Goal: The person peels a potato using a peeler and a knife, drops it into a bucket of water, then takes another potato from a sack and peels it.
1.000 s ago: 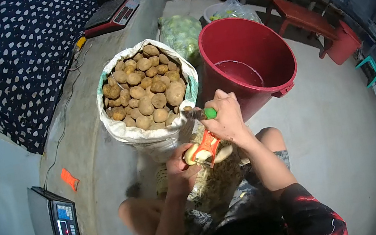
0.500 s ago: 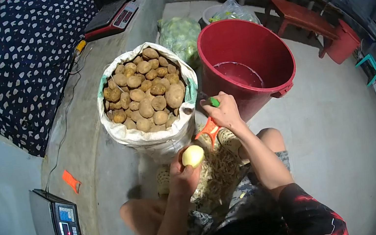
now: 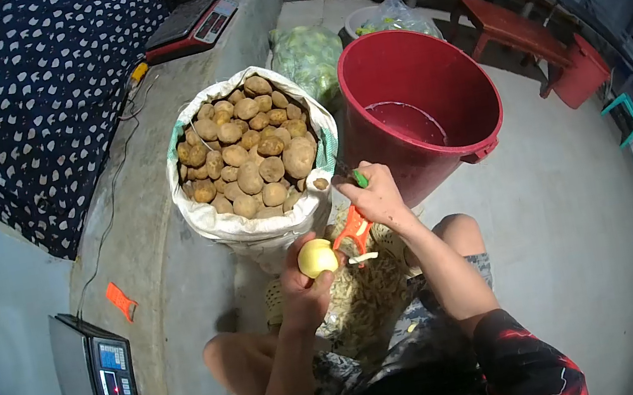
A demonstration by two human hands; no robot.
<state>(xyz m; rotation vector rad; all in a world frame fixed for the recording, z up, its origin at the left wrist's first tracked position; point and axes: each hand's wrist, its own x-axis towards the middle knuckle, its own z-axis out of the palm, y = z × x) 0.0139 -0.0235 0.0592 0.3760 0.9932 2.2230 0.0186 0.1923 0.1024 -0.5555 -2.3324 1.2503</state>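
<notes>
My left hand is wrapped round a peeled, pale yellow potato. An orange peeler hangs from the closed fingers of my right hand, its head just right of the potato. A green piece also shows at the right hand's fingers; its kind is unclear. Below the peeler, a pale strip of peel is in the air or hanging. Past my hands stands a white sack filled with brown unpeeled potatoes.
A big red tub with some liquid inside stands right of the sack. Peelings cover the floor between my feet. On the left are a digital scale and an orange object. Behind sits a bag of green produce.
My right hand and the peeler have moved slightly down, closer to the potato. The potato has shifted a little left and turned, and a strip of peel has appeared beneath the peeler.
</notes>
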